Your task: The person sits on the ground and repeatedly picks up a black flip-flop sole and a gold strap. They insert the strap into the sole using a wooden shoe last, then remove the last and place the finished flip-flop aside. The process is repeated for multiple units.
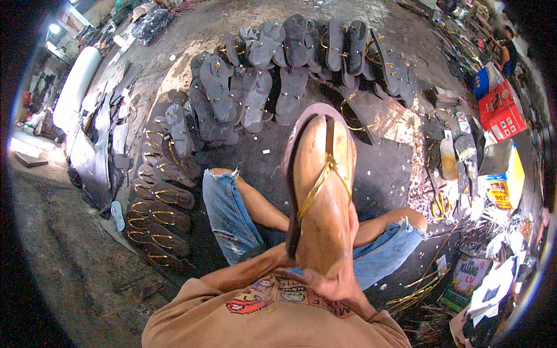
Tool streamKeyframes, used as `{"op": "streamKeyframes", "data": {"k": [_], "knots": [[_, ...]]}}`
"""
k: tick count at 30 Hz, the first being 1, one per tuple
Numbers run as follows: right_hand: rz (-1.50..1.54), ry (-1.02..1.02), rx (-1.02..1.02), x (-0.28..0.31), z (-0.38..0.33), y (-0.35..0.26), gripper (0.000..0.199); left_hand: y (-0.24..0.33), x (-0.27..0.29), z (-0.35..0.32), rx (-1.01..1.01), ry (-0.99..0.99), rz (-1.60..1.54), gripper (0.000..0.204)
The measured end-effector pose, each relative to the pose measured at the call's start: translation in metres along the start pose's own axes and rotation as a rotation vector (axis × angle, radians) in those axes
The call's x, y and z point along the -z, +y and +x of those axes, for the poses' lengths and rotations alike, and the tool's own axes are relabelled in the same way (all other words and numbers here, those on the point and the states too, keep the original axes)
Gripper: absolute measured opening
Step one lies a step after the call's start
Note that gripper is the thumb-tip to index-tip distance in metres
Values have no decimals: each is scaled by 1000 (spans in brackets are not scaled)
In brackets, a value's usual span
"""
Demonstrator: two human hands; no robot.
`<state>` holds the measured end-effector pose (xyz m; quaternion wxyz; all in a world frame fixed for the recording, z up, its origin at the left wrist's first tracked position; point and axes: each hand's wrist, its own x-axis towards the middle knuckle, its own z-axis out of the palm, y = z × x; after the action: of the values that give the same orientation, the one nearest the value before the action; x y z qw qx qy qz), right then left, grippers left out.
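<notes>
A wooden foot-shaped last (pixel 318 174) stands tilted before my chest, toes pointing away from me. On it sits a thong sandal (pixel 294 139) with a dark sole edge and pale pinkish rim. The sandal's gold strap (pixel 326 180) crosses the top of the last and passes between its toes. My right hand (pixel 342 284) is wrapped round the ankle end of the last from the right. My left hand (pixel 283 255) reaches to the sandal's heel side, its fingers hidden behind the sole and last.
Dark sandal soles (pixel 292 93) lie in an arc ahead, and gold-strapped sandals (pixel 168 220) line the left. Scissors (pixel 440 203), a yellow-and-white box (pixel 503 174), a red box (pixel 503 110) and a tin (pixel 467 275) stand right. A white roll (pixel 76 87) leans far left. Another person (pixel 507 49) is far right.
</notes>
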<state>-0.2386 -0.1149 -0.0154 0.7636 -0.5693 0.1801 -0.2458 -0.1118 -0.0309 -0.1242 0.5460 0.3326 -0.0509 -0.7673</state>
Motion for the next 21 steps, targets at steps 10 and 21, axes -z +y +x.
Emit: {"op": "streamKeyframes", "data": {"k": [10, 21], "knots": [[-146, 222, 61, 9, 25, 40, 128, 59, -9, 27, -230, -8, -174, 77], [-374, 838, -7, 105, 43, 78, 90, 83, 39, 17, -344, -158, -438, 75]]}}
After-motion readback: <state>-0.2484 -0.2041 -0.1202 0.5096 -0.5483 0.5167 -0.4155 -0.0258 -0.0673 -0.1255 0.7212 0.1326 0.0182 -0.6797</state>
